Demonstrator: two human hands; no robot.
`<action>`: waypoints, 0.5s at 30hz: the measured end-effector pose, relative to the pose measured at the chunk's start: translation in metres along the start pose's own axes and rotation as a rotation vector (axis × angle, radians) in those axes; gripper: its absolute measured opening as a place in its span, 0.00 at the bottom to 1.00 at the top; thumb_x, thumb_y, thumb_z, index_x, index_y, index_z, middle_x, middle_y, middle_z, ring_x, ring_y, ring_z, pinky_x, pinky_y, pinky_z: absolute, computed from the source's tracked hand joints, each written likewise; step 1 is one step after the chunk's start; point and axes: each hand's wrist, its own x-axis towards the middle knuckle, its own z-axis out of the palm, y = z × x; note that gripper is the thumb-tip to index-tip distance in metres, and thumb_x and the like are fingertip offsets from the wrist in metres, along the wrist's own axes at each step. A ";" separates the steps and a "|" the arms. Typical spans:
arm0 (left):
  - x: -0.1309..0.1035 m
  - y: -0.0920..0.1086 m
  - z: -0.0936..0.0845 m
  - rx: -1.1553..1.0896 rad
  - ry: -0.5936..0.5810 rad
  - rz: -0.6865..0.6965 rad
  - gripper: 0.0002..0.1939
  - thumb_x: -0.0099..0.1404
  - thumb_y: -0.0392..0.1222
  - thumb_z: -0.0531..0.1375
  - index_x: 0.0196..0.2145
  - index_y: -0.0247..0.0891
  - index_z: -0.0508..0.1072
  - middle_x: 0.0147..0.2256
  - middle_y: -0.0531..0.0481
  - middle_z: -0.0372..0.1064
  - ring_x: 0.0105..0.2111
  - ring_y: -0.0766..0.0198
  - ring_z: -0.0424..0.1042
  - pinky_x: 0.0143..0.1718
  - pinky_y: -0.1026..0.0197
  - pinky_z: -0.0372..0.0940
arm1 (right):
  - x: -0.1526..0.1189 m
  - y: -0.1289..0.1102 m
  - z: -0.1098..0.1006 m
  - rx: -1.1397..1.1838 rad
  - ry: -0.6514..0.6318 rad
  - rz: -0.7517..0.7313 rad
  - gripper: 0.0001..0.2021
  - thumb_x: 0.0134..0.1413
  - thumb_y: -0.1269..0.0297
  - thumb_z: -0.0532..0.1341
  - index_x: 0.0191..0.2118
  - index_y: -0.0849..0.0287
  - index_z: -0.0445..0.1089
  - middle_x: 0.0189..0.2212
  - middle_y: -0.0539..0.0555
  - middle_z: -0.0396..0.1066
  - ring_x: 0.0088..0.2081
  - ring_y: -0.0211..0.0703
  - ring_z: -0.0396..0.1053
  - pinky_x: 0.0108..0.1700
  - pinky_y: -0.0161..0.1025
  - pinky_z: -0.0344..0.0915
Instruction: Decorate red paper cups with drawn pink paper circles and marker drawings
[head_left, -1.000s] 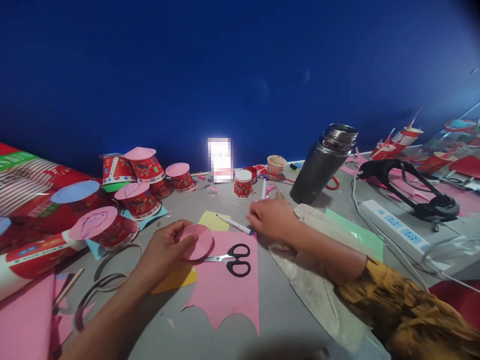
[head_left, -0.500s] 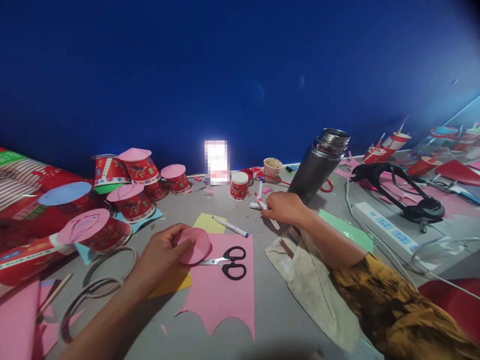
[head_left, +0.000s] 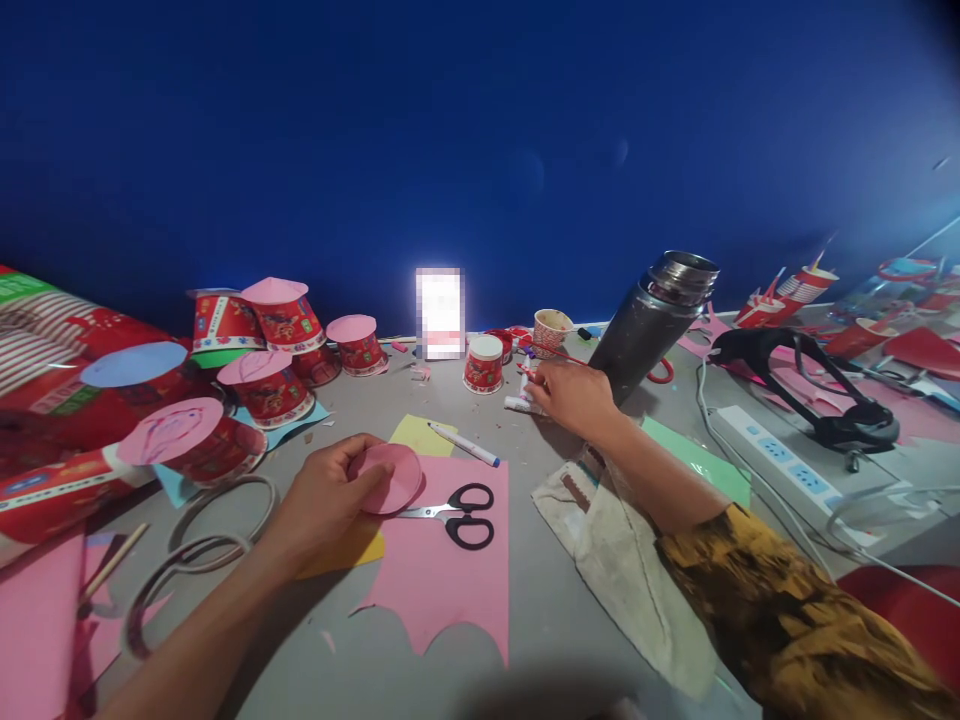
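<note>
My left hand [head_left: 349, 485] pinches a round pink paper disc [head_left: 394, 480] between thumb and fingers, above the left part of a pink sheet [head_left: 457, 590] with scalloped cut edges. Black-handled scissors [head_left: 471, 517] lie on that sheet, their blade tips hidden beneath the disc. Farther back, my right hand [head_left: 574, 395] is closed at a small group of markers, its fingers on a white and red marker [head_left: 524, 376]. Another white marker [head_left: 516, 403] lies beside the fingertips. A blue-ended marker [head_left: 465, 445] rests across the yellow paper [head_left: 420, 435] and the pink sheet.
Red paper cups [head_left: 274, 395] topped with paper discs crowd the left, near grey rings [head_left: 225, 510]. An upturned cup [head_left: 484, 365] stands at the back. A dark flask [head_left: 645, 325] rises behind my right hand; a cloth [head_left: 637, 590] lies beneath that forearm. A power strip [head_left: 780, 465] sits right.
My right hand has moved slightly back and up among the markers, and the white marker that stuck out below it no longer shows there. My left hand still holds the disc.
</note>
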 end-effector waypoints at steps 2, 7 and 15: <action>0.000 0.000 0.000 -0.006 -0.001 -0.004 0.16 0.55 0.54 0.59 0.32 0.42 0.79 0.27 0.53 0.74 0.28 0.58 0.69 0.29 0.62 0.63 | -0.002 -0.003 0.000 0.031 -0.032 -0.069 0.17 0.69 0.49 0.59 0.46 0.57 0.77 0.47 0.62 0.79 0.48 0.54 0.76 0.41 0.40 0.65; -0.001 0.005 0.002 -0.004 0.039 0.007 0.14 0.57 0.51 0.59 0.33 0.41 0.79 0.33 0.51 0.78 0.34 0.57 0.72 0.34 0.61 0.65 | -0.003 -0.004 0.005 0.047 -0.078 -0.151 0.14 0.67 0.55 0.62 0.41 0.61 0.78 0.48 0.64 0.77 0.52 0.55 0.71 0.42 0.39 0.62; -0.002 0.004 0.011 -0.070 0.077 0.048 0.12 0.55 0.48 0.57 0.33 0.40 0.74 0.32 0.52 0.74 0.33 0.58 0.70 0.35 0.60 0.65 | -0.009 -0.016 0.002 0.456 -0.036 -0.138 0.13 0.66 0.51 0.61 0.43 0.55 0.75 0.33 0.51 0.77 0.35 0.44 0.70 0.33 0.37 0.53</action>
